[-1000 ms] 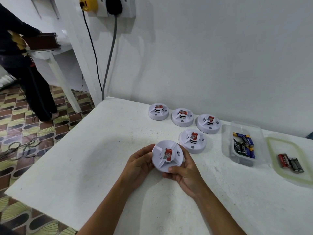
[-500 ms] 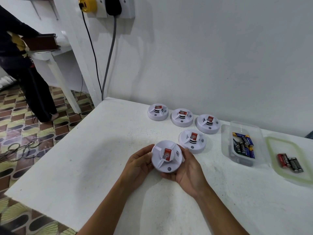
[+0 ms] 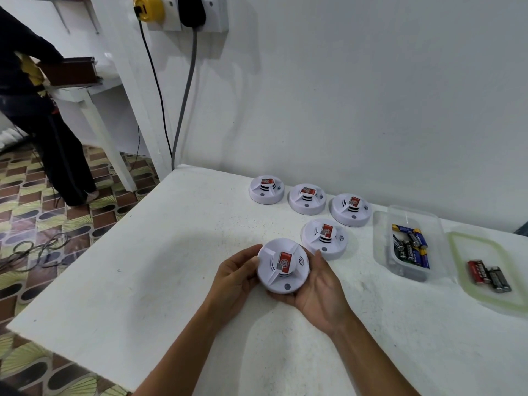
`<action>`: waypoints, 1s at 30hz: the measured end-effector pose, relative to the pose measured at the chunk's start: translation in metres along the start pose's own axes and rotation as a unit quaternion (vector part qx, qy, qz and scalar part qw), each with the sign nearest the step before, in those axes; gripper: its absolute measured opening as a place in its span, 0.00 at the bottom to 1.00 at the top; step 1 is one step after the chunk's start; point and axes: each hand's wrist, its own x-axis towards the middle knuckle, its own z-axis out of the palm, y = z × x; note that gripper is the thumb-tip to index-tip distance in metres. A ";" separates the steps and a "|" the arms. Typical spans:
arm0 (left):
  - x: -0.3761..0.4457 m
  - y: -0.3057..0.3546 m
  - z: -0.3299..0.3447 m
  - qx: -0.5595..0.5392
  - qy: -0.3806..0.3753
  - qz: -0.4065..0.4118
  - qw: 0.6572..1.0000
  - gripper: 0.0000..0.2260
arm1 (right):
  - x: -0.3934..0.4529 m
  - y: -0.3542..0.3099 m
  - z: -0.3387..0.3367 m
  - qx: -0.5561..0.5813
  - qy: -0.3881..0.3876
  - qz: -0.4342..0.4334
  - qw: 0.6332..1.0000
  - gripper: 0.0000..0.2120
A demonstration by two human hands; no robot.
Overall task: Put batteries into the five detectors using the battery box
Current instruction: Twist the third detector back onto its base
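I hold a round white detector [image 3: 283,265] with a red label just above the white table [image 3: 160,252]. My left hand [image 3: 235,277] grips its left rim. My right hand [image 3: 320,290] cups it from below and on the right, palm up. Another detector [image 3: 324,238] lies just behind it, and three more stand in a row near the wall: one on the left [image 3: 266,189], one in the middle [image 3: 307,198], one on the right [image 3: 351,209]. A clear battery box [image 3: 381,247] on the right contains several batteries [image 3: 410,245].
The box lid [image 3: 463,270] lies at the far right with a few loose batteries [image 3: 488,275] on it. The wall runs close behind the detectors. Two cables [image 3: 183,98] hang from a socket at the table's back left corner. A person [image 3: 43,124] stands at the far left.
The detector has turned a little in my hands. My right hand has rolled palm-up beneath it, its thumb off the front rim. The other detectors and the box are unmoved.
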 end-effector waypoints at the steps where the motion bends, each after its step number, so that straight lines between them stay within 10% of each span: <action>1: 0.000 0.000 0.000 0.006 0.000 0.003 1.000 0.16 | 0.000 -0.001 0.002 0.000 -0.001 0.001 1.000 0.35; 30: -0.003 -0.001 -0.002 0.089 0.005 0.013 0.996 0.18 | 0.001 0.003 0.001 0.009 0.072 0.031 0.997 0.27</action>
